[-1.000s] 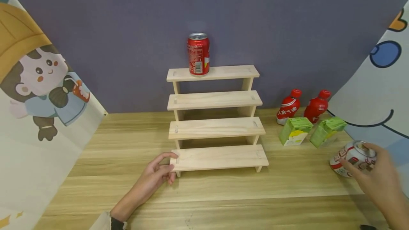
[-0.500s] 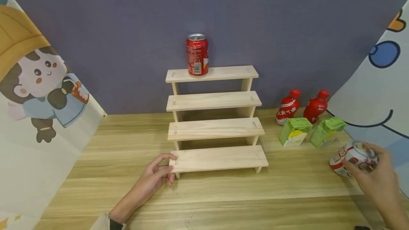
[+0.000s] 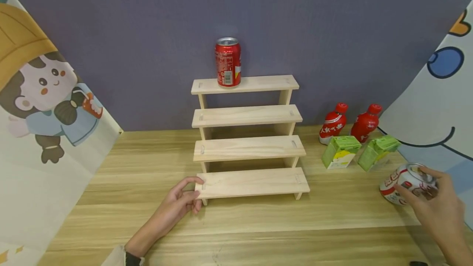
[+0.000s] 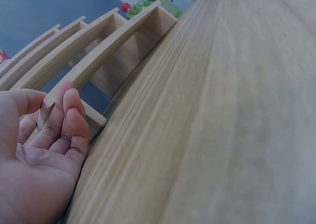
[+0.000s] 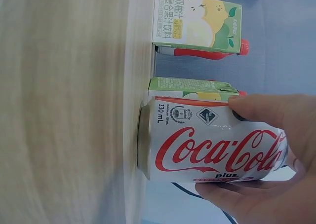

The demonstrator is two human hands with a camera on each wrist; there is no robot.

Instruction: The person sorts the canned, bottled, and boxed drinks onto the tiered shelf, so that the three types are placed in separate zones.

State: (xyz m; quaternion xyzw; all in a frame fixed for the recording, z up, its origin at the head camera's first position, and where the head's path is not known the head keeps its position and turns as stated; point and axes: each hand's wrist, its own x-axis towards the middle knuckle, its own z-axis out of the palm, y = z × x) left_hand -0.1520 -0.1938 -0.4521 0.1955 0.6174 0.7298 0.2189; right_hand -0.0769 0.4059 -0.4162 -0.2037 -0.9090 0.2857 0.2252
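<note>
At the near left end of the lowest step of a four-tier wooden rack, my left hand (image 3: 180,200) pinches the board (image 3: 255,182) between thumb and fingers. In the left wrist view those fingers curl around the board's end (image 4: 48,110). Over on the right, my right hand (image 3: 437,202) grips a white and red Coca-Cola can (image 3: 406,184) around its upper part. The right wrist view shows the can (image 5: 212,140) with its base on the table, thumb and fingers on opposite sides. A red soda can (image 3: 228,63) stands on the rack's top step (image 3: 266,83).
Two green juice cartons (image 3: 340,152) stand behind the white can, with two red-capped bottles (image 3: 333,124) behind them. A dark blue-grey panel (image 3: 155,52) rises at the back. Printed side panels (image 3: 432,106) flank the wooden table (image 3: 240,233).
Both hands keep their holds, on the board and on the white can. The view shifts very slightly; nothing else has visibly moved.
</note>
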